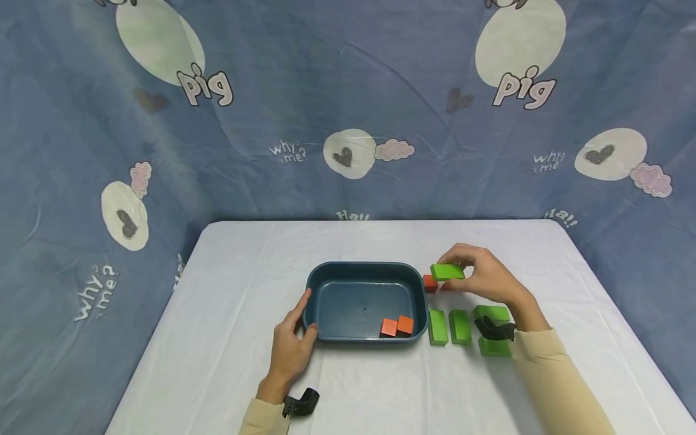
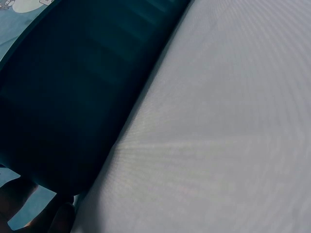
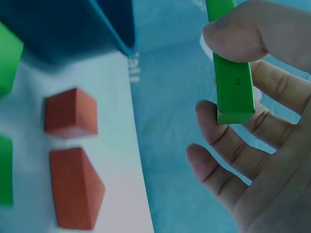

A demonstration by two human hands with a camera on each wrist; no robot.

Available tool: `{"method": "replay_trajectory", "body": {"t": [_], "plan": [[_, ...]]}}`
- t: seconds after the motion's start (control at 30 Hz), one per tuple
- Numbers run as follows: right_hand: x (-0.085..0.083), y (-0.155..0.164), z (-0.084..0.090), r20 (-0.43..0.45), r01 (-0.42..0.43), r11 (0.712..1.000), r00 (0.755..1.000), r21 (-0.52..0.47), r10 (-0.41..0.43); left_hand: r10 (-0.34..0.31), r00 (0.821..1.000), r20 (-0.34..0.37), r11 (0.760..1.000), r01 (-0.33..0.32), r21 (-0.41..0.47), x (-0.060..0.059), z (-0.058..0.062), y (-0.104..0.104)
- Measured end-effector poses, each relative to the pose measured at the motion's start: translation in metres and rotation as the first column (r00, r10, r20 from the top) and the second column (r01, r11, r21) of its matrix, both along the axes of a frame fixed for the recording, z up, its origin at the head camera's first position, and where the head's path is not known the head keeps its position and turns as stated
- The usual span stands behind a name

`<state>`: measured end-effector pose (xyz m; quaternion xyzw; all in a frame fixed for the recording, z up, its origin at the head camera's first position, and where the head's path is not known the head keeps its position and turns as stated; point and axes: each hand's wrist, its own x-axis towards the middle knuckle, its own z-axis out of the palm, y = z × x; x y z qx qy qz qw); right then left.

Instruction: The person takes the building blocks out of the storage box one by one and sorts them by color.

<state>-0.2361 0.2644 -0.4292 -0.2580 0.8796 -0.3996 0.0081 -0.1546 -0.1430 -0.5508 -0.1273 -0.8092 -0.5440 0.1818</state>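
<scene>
My right hand (image 1: 489, 278) pinches a green block (image 1: 448, 271), lifted just right of the blue tub (image 1: 326, 278); my left hand (image 1: 290, 347), fingers relaxed, steadies the tub's left rim. I'd carry it level, clearing the rim. Count: five green blocks, four orange cubes, two of them inside the tub.

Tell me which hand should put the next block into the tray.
Right. The right hand already pinches a green block just beyond the blue tray. The left hand rests against the tray's near left corner, probably best kept steadying it.
</scene>
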Motion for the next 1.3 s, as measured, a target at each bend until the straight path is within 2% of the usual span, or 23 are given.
{"method": "replay_trajectory", "body": {"t": [0.4,0.63,1.3], "plan": [[0.020,0.042,0.000,-0.005,0.080,0.997,0.997,0.021,-0.080,-0.004,0.999,-0.031,1.000,0.004,-0.003,-0.001,0.000,0.001],[0.031,0.064,-0.003,-0.030,0.113,0.993,0.993,0.034,-0.112,-0.012,1.000,-0.022,1.000,0.012,0.009,0.001,0.001,0.002],[0.069,0.109,-0.017,-0.049,0.261,0.953,0.965,0.152,-0.256,-0.035,0.999,-0.026,0.999,0.036,0.039,0.000,-0.002,0.002]]}}
